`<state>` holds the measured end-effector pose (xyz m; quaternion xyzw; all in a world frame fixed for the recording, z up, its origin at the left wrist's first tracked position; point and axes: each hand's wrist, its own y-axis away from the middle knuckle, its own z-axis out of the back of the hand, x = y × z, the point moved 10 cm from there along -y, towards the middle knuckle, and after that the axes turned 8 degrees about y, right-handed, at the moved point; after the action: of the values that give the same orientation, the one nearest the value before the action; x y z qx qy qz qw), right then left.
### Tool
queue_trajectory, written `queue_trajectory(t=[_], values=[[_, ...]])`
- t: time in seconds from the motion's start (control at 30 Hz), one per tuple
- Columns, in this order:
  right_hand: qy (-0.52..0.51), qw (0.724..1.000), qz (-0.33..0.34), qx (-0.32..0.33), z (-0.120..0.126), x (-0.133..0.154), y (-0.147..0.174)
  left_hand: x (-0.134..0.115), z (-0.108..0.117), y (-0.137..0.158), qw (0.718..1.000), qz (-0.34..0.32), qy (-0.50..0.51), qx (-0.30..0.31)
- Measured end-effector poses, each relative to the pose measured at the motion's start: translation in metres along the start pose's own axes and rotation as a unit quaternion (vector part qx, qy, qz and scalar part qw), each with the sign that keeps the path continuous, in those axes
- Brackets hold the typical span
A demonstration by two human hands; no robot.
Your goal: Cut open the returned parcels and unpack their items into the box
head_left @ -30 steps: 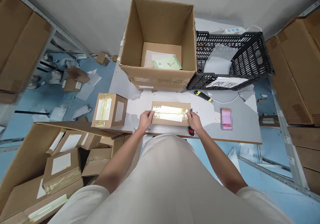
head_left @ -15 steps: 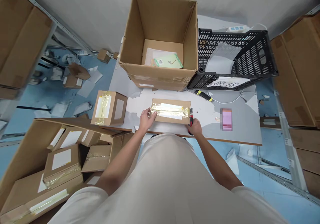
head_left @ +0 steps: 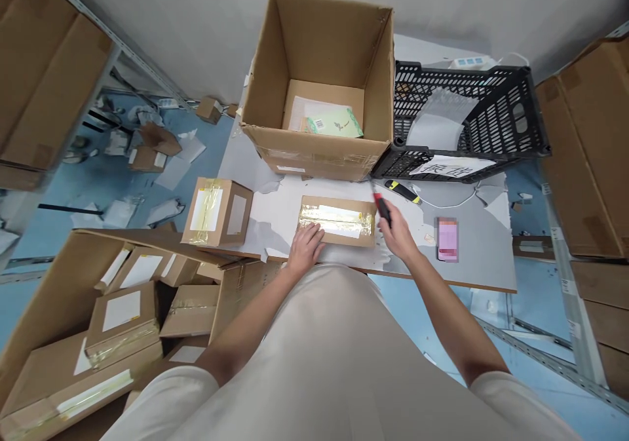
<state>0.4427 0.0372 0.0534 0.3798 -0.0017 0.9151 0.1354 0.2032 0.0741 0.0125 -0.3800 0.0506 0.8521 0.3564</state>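
"So, what lies right in front of you?"

"An oblong brown cardboard box with shiny tape over a white label (head_left: 339,228), flat on the grey-and-white table (head_left: 484,261)."

"And your grip?"

"My left hand (head_left: 307,248) rests on the box's near left part, fingers laid loosely over the tape, clamped on nothing. My right hand (head_left: 397,231) is wrapped around a red-and-black handled tool (head_left: 382,210), just beside the box's right end; its tip is too blurred to make out."

"What's around that?"

"Left of the box, a taller brown cardboard parcel with tape and white labels (head_left: 216,211). Behind it, a large topless brown cardboard carton (head_left: 319,156) with a pale green printed packet (head_left: 339,124) inside. Beside that carton stands a black latticed plastic crate (head_left: 532,123), a yellow-and-black cutter (head_left: 403,191) lying before it. Farther right, a blurred pink rectangular item (head_left: 447,239)."
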Motion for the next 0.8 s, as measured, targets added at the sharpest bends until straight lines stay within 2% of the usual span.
queue_trajectory(t=[0.03,0.1,0.2,0.3,0.43,0.8], values=[[0.044,0.993,0.081,0.07,-0.011,0.032,-0.006,0.0,0.0,0.0,1.0,-0.01,-0.012,-0.008],[0.135,0.955,0.18,0.191,-0.04,0.073,-0.009,-0.002,0.001,0.001,0.999,-0.031,-0.031,-0.019],[0.263,0.891,0.244,0.278,-0.075,0.097,-0.011,-0.004,0.001,0.001,0.997,-0.052,-0.051,-0.029],[0.335,0.851,0.276,0.295,-0.092,0.103,-0.012,-0.005,0.0,0.003,0.996,-0.055,-0.058,-0.031],[0.392,0.824,0.285,0.292,-0.095,0.105,-0.011,-0.004,0.0,0.004,0.997,-0.043,-0.056,-0.029],[0.461,0.8,0.252,0.29,-0.103,0.102,-0.003,-0.006,0.002,0.005,0.997,-0.043,-0.062,-0.027]])
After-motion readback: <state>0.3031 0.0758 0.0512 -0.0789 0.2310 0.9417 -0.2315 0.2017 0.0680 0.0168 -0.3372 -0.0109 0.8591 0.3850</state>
